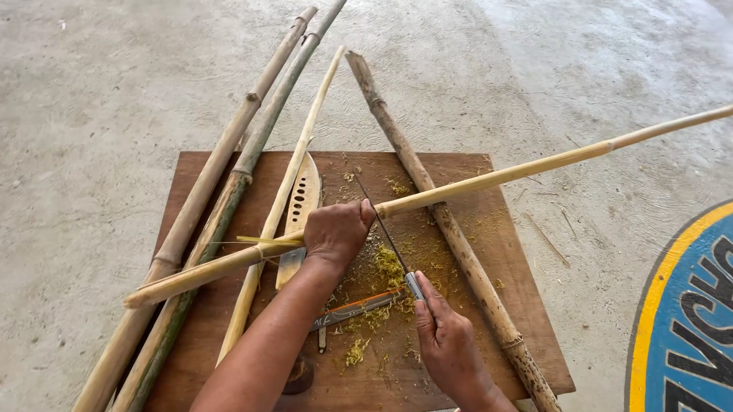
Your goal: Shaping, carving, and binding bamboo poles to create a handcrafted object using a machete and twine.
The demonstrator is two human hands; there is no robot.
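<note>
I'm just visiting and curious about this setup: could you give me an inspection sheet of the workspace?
Surface: brown wooden board on a concrete floor.
Job's things: pale bamboo pole lying across the board; thin saw blade set against it.
Clutter: four more bamboo poles, a perforated broad knife, yellow sawdust.
Grippers: left hand clamps the pole; right hand grips the saw's handle.
Cables: nothing seen.
Surroundings: blue and yellow painted floor sign.
</note>
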